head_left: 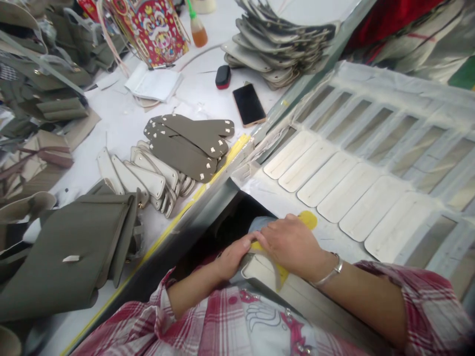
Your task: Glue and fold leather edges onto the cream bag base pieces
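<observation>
My left hand (234, 254) and my right hand (291, 243) meet in front of my body, fingers curled and fingertips touching. Yellow material (282, 278) shows below my right palm, and a rounded yellow end (308, 219) sticks out beyond its knuckles. My right hand seems closed around this yellow piece, whose kind I cannot make out. Beneath both hands is the end of a stack of pale panels (260, 269). What my left fingers grip, if anything, is hidden.
A rack (393, 148) on the right carries a row of white-backed panels (337, 185). On the left table lie grey-green strips (185, 141), pale tabs (148, 178) and a grey-green bag (74, 247). Farther back are a phone (248, 104), a notebook (154, 84) and stacked flaps (274, 44).
</observation>
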Demonstrator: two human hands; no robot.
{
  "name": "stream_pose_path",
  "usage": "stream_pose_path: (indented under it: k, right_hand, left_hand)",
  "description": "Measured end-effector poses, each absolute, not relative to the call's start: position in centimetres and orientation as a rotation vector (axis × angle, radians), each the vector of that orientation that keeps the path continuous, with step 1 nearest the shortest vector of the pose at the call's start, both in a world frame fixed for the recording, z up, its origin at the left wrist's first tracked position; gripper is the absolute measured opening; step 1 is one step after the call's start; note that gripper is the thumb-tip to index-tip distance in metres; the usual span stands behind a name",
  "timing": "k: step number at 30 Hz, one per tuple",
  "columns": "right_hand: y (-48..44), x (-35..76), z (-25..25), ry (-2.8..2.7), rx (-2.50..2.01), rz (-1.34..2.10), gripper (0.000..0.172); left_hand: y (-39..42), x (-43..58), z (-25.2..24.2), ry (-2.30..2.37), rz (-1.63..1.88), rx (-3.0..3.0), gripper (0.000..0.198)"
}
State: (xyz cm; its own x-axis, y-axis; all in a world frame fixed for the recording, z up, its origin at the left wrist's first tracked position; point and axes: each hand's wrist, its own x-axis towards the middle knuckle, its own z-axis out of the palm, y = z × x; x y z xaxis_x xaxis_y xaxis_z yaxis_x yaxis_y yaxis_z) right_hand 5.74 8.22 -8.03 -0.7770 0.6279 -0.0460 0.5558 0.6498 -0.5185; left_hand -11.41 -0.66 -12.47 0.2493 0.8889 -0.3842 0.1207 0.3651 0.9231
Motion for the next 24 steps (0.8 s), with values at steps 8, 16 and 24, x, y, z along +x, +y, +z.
stream_pose_path:
  k: [8,16,24]
  right_hand:
    - [5.7,7.7,-5.4,-2.839,-1.329,0.587,0.037]
    - [-1.0,13.8,1.4,-2.155,-1.899,1.093,0.034]
    - [-10.4,7.2,-0.6,-1.655,-1.851,1.123,0.031]
  left_hand:
    - [1.1,-11.5,-10.6,1.029,0.616,1.109,0.053]
    - [0.2,-15.1,-9.3,1.187,0.613,1.088,0.058]
    - [-0.9,-13.3,-10.0,0.713,0.637,0.709,0.060]
